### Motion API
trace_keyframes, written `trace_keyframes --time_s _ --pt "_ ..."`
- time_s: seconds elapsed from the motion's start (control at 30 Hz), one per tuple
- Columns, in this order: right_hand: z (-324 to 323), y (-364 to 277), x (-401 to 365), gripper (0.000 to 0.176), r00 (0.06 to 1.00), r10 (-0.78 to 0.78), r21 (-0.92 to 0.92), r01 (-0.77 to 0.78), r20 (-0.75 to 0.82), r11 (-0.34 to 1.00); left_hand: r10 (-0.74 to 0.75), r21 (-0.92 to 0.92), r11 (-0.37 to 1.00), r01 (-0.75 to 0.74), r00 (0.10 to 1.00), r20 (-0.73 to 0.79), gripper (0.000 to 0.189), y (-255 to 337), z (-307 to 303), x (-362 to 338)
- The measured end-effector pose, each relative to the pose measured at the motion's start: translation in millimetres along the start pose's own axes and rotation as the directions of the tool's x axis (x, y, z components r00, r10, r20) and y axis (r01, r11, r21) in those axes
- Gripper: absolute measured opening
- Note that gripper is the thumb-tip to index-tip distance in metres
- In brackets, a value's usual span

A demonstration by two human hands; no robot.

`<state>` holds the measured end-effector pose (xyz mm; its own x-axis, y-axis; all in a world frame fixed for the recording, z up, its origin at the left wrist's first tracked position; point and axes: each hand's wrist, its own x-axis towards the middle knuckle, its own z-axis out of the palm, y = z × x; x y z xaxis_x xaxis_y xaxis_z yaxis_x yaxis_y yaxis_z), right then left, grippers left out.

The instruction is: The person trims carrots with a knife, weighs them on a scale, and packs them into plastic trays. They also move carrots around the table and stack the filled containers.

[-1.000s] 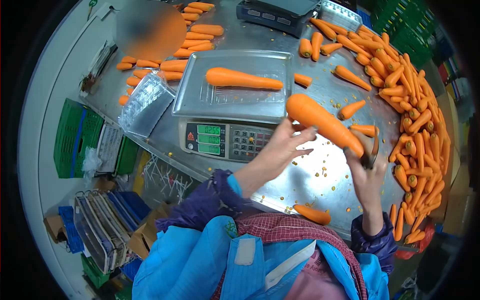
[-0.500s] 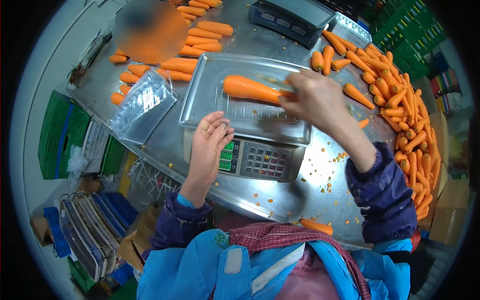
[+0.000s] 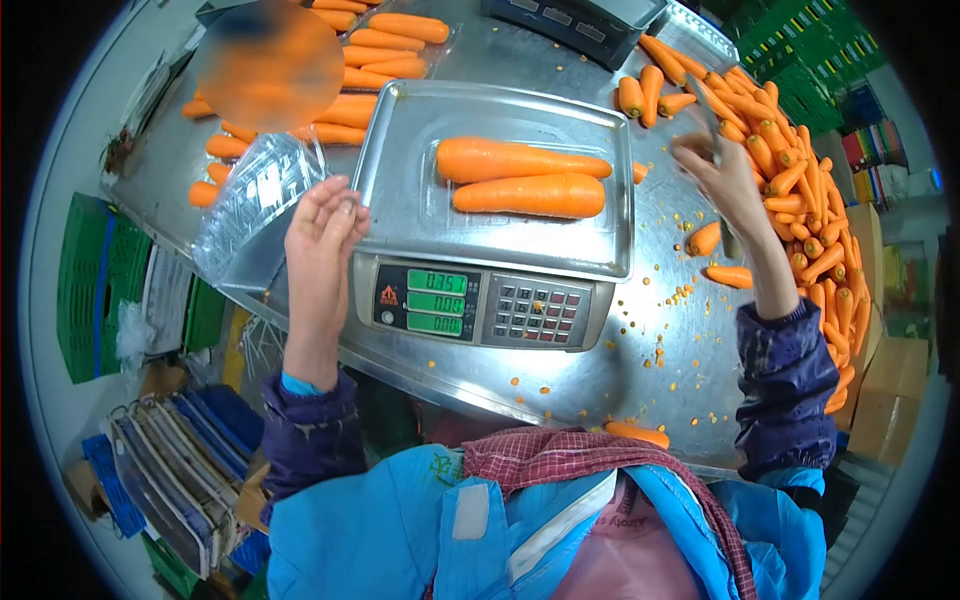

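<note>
Two carrots [image 3: 528,196] lie side by side on the metal pan [image 3: 400,235] of a scale [image 3: 592,325] with lit green displays. Left of the pan, my left hand [image 3: 325,225] is raised palm up, its fingers curled and the thumb against them, with nothing visible in it. My right hand [image 3: 715,170], blurred by motion, is to the right of the pan, closed on a long thin tool that looks like a knife [image 3: 706,105]. Loose carrots [image 3: 704,239] lie just below that hand. Clear plastic bags [image 3: 265,190] rest beside my left hand.
A large carrot pile [image 3: 800,200] lines the right side of the metal table [image 3: 470,385]. More carrots [image 3: 385,40] lie at the upper left. A second scale [image 3: 570,25] stands at the back. Carrot bits dot the table, and green crates [image 3: 95,290] stand at the left.
My right hand has moved right, off the pan. The carrot that was at it now lies on the pan beside another. My left hand has shifted left, away from the scale's display.
</note>
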<state>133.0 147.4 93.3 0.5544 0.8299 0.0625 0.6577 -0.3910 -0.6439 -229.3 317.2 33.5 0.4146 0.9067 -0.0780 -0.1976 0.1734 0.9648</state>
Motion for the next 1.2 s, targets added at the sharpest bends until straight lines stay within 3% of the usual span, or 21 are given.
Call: trace_keyframes --time_s 0.03,0.17,0.2,0.27,0.3,0.37,0.43,0.5,0.57,0.63,0.8,0.9,0.93,1.07,1.2 --pt "-9 3 -8 0.023 0.989 0.136 0.036 -0.138 0.055 0.990 -0.007 0.000 1.000 0.007 1.000 -0.018 0.029 2 1 5" --pt "-11 14 -31 0.024 0.971 0.194 0.142 -0.214 0.139 0.966 -0.093 0.486 0.874 -0.005 0.980 0.178 0.042 11 -3 29" --pt "-5 12 -32 0.024 0.971 0.193 0.125 -0.211 0.145 0.969 -0.102 0.493 0.870 0.015 0.983 0.151 0.042 13 -2 33" --pt "10 6 -33 0.023 0.968 0.169 0.153 -0.199 0.188 0.968 -0.141 0.747 0.656 -0.112 0.953 0.267 0.049 15 7 41" --pt "15 3 -33 0.023 0.966 0.156 0.175 -0.193 0.207 0.965 -0.142 0.751 0.652 -0.107 0.955 0.259 0.049 14 10 46" --pt "30 4 -27 0.024 0.966 0.128 0.148 -0.164 0.225 0.975 -0.365 0.750 0.661 0.023 0.883 0.295 0.053 10 17 56" --pt "44 -3 -23 0.026 0.964 0.106 -0.111 -0.081 0.242 0.991 -0.431 0.741 0.669 0.062 0.844 0.318 0.056 0 22 65" --pt "59 -3 -21 0.027 0.965 0.125 -0.126 -0.098 0.230 0.987 -0.492 0.675 0.728 0.123 0.779 0.389 0.053 -15 26 74" --pt "75 4 -17 0.026 0.985 -0.052 -0.263 0.095 0.165 0.960 -0.453 0.689 0.723 0.056 0.792 0.410 0.046 -22 31 83" --pt "77 -4 -9 0.026 0.983 0.096 -0.291 -0.046 0.159 0.956 -0.477 0.709 0.702 0.073 0.787 0.392 0.037 -18 35 87" --pt "68 8 20 0.028 0.959 0.191 -0.011 -0.193 0.212 0.981 -0.520 0.743 0.667 0.055 0.748 0.412 0.035 1 42 127" --pt "54 -10 63 0.027 0.960 0.215 0.038 -0.225 0.179 0.974 -0.467 0.746 0.665 -0.026 0.765 0.443 0.034 19 58 174" --pt "55 -3 81 0.027 0.980 0.148 0.035 -0.154 0.131 0.987 -0.415 0.742 0.665 -0.082 0.786 0.458 0.032 23 63 195" --pt "69 10 153 0.028 0.973 0.175 -0.016 -0.175 0.148 0.984 -0.367 0.777 0.600 -0.190 0.798 0.478 0.025 8 82 283" --pt "104 40 206 0.029 0.976 0.185 -0.222 -0.157 0.111 0.962 -0.313 0.815 0.540 -0.212 0.847 0.429 0.019 -45 99 346"
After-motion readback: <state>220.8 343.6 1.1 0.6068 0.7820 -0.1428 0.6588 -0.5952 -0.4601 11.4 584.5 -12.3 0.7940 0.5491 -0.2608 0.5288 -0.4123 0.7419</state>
